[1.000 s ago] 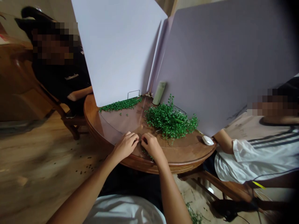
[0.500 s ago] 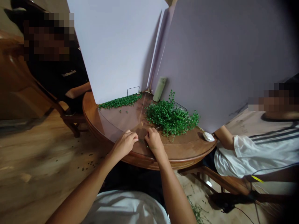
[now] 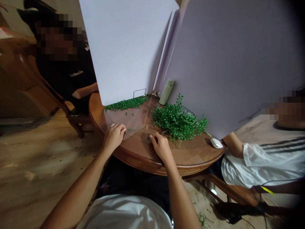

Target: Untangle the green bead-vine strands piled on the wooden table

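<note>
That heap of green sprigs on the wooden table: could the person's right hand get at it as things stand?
Probably yes. The right hand rests just short of the heap of green sprigs, and nothing seems to stand between them on the wooden table.

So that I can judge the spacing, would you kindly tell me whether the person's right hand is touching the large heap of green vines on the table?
Apart: the head view shows the wooden tabletop between the right hand and the heap of green vines.

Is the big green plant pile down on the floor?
No, the big green plant pile sits on the round wooden table, near the person's right hand.
</note>
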`<state>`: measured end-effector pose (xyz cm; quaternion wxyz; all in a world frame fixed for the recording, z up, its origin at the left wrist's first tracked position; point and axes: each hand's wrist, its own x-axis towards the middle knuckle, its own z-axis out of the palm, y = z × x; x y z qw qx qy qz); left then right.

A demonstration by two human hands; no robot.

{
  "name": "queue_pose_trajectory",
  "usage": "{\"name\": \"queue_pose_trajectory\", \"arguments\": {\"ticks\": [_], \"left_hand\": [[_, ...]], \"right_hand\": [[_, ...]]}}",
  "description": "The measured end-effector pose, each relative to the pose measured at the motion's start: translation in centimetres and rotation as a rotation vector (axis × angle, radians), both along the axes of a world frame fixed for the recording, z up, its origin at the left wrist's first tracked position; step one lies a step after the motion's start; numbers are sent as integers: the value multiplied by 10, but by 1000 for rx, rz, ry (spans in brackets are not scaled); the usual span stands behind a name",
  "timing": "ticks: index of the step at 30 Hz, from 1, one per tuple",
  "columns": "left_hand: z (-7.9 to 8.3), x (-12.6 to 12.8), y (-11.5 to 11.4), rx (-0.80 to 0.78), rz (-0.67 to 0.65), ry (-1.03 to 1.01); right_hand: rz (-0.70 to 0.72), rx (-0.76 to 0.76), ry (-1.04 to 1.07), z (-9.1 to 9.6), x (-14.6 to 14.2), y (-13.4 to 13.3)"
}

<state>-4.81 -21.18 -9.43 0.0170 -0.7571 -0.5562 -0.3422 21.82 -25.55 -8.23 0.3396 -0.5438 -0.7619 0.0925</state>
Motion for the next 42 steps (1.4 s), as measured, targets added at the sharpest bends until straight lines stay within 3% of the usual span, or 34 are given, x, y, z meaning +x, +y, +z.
{"name": "queue_pose_trajectory", "arguments": {"ticks": [11,15,19,22,25,33,42], "left_hand": [[0,1,-5,-9,-29,-34],[3,14,-8,-44,-179,-52],[1,50,-19,-86,-418,-42],[-3,75,-27,-97,-509,-53],[-5,80,-30,-93,-491,-94],[2,56,-33,-89,-449,-104],[1,56,-34,-113,-468,-69]], "right_hand": [[85,89,-97,-4,-11,0],[36,149,-27,3,-7,-6],[10,185,-33,7,-7,-12],[35,156,-102,7,-8,-12],[50,110,-153,4,-8,-10],[13,34,-185,-2,-7,-8],[-37,-43,-304,16,14,-21]]}}
